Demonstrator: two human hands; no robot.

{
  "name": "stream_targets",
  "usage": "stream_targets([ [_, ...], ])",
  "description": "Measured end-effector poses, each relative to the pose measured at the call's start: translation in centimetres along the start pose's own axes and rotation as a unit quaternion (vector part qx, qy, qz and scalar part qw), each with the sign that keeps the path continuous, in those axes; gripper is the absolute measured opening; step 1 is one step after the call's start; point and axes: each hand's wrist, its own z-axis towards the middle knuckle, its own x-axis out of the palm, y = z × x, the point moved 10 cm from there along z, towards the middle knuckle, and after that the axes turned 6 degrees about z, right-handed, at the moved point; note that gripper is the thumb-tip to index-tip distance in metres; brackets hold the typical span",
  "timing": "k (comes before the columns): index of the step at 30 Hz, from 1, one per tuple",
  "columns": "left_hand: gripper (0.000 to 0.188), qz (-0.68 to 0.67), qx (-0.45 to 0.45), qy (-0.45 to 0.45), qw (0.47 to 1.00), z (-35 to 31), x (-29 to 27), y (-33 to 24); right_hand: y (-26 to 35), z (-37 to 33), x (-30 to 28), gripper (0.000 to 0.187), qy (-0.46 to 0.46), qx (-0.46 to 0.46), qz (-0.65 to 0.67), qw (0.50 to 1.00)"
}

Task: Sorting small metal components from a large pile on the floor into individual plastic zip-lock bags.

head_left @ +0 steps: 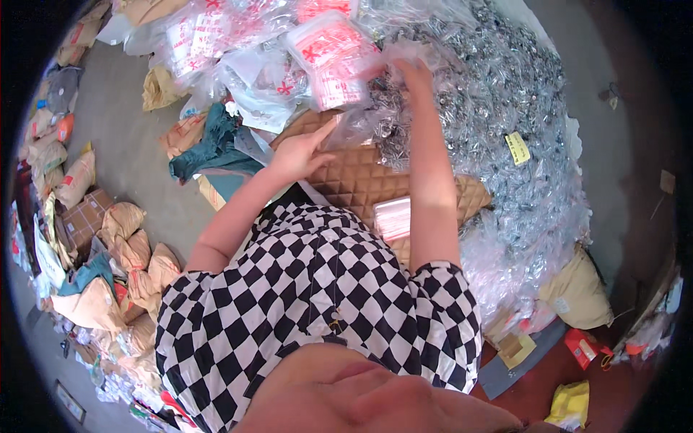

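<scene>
The clear plastic bag [354, 130] lies between the two hands, above the quilted brown cover [361, 177], and its visible lower part is just beyond the fingertips of the left hand [297, 157]. From this left grip, the bag lies away from the body and a little to the right; its longer direction seems to go obliquely, toward the upper right. The left hand is therefore the nearer one to this lower part. The right hand [413, 73] reaches farther from the body, among thin clear film [415, 52], at the left border of the heap of small clear-wrapped metal pieces [498, 94]. Whether this film and the bag are one piece, I cannot tell. The left fingers are spread rather wide, with the index finger pointing to the bag, but whether they pinch its edge is not clear. The right fingertips are partly hidden, so I cannot tell what that grip holds. Red-printed bags [333, 47] lie to its left.
</scene>
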Motion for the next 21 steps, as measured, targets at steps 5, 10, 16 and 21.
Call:
stream_targets([
  [5,0.032,0.076,0.07,0.001,0.995,0.5,2.5,1.4,3.4,-11.6,-4.5,0.041,0.157,0.073,0.237,0.956],
  [10,0.02,-0.056,0.223,-0.068,0.971,2.4,2.6,-5.4,7.0,-20.1,-6.4,0.038,0.243,-0.105,-0.151,0.952],
  [16,0.014,-0.044,0.386,0.041,0.921,1.5,5.8,-11.9,10.8,-24.5,-8.6,0.046,0.219,-0.124,-0.398,0.882],
  [21,0.017,-0.07,0.394,0.121,0.908,1.5,7.1,-14.9,10.9,-27.1,-9.8,0.053,0.097,-0.17,-0.49,0.849],
])
